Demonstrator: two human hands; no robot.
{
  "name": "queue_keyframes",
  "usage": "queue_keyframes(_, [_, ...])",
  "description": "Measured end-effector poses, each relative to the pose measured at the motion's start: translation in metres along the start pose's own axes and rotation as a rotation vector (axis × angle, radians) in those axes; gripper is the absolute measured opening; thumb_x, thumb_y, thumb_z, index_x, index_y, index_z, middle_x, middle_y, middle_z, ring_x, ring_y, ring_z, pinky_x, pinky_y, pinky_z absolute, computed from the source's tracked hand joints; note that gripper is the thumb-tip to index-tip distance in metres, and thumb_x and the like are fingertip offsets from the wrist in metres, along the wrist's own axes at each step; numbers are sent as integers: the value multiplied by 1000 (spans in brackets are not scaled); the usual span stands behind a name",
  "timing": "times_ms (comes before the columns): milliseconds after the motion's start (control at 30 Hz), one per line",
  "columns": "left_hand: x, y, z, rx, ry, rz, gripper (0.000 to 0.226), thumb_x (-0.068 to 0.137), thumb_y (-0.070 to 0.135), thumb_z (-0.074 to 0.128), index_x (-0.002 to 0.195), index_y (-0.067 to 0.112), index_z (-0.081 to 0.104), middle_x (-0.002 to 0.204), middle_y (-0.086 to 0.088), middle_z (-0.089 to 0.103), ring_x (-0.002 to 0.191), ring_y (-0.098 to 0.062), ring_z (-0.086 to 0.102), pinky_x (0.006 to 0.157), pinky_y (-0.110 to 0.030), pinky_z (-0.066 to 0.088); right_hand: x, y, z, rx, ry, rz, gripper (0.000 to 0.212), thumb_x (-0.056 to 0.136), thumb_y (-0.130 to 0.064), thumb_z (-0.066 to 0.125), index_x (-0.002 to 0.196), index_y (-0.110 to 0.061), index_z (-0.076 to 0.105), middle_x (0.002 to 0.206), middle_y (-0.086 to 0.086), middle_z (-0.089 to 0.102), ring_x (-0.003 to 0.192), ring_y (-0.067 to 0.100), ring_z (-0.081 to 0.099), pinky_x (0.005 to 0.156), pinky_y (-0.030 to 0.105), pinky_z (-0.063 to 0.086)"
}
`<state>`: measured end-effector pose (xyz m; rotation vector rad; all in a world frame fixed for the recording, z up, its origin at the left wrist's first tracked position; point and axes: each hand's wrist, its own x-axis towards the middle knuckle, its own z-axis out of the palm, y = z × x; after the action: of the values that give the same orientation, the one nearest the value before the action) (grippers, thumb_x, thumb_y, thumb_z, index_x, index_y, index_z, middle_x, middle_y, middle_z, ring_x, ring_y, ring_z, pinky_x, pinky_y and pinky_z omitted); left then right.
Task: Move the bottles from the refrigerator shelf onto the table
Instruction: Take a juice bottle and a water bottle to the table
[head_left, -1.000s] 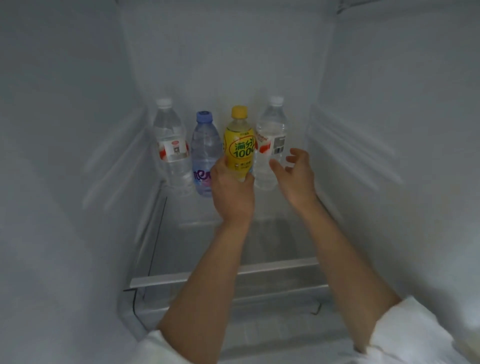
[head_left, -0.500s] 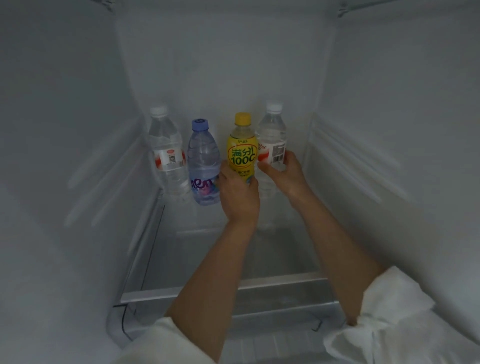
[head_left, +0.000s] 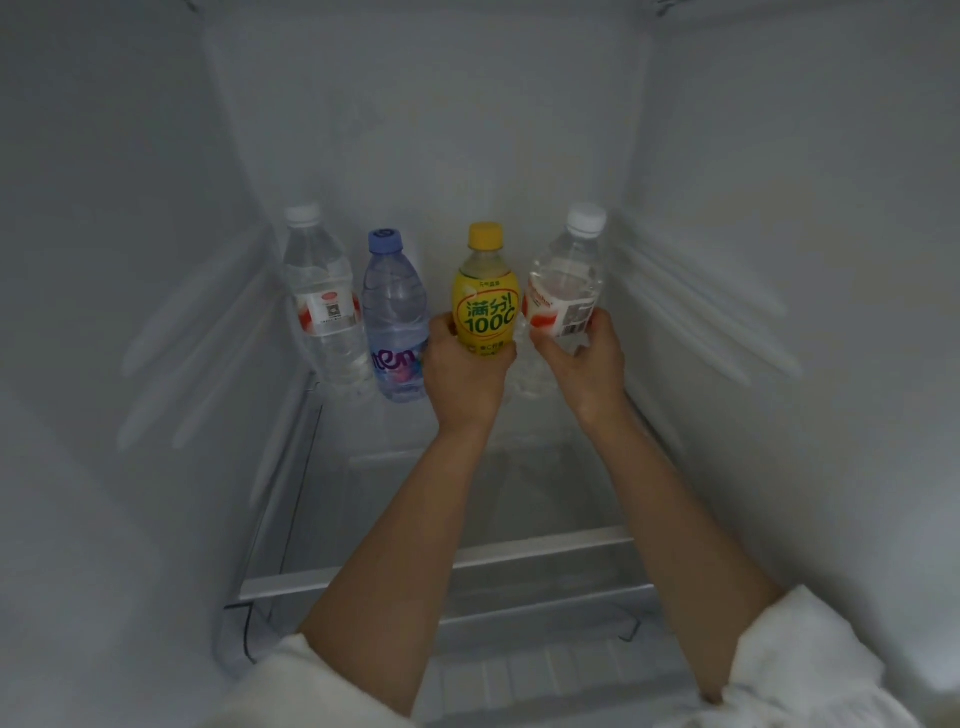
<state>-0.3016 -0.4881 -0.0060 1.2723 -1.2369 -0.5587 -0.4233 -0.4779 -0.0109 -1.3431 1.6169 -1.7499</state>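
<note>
Several bottles stand at the back of the glass refrigerator shelf. My left hand grips the lower half of the yellow bottle with the yellow cap. My right hand grips the clear bottle with a white cap and red-white label, which tilts to the right. A blue-capped clear bottle stands just left of my left hand. Another clear white-capped bottle stands at the far left by the wall.
White refrigerator walls with moulded shelf rails close in on the left and right. The shelf's metal front trim runs across below my forearms, with a second ledge under it.
My right hand went from open beside the clear bottle to gripping it, and the bottle now tilts right. My left hand kept its hold on the yellow bottle.
</note>
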Motion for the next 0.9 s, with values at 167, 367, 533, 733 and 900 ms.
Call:
queue_keyframes(167, [-13,6,-17,-76,-21,-28,55,61,15,89,103,12,54,88,6,63,74,-2,61,66,-15,49,-24,-3,-16,38,55,-10,43,80,-24,76,115,-13,53,101,-11,61,91,-5,58,80,17,48])
queue_keyframes(367, [-36,26,-49,-156,-60,22,51,62,12,88,101,14,56,82,16,63,68,14,59,61,-5,45,-58,-28,-43,33,102,-19,46,77,-25,79,114,-14,53,97,-16,62,86,-8,61,77,19,51])
queue_keyframes(533, [-69,43,-76,-213,-81,13,56,61,16,89,106,12,54,85,14,64,70,9,63,64,-11,51,-107,-63,-65,37,129,-18,47,77,-27,79,115,-19,52,102,-14,65,88,-7,63,73,11,49])
queue_keyframes(733, [-106,62,-116,-400,-176,8,57,59,4,88,105,10,55,87,6,69,77,-5,69,72,-23,56,-177,-99,-89,-69,186,-45,43,75,-32,79,107,-25,52,91,-22,65,84,-13,60,65,3,42])
queue_keyframes(900, [-157,62,-151,-449,-324,-40,53,58,0,87,97,19,55,79,9,70,68,-3,68,63,-20,54,-249,-108,-105,-70,236,-13,43,73,-22,82,105,-14,55,92,-11,69,85,-3,65,71,11,47])
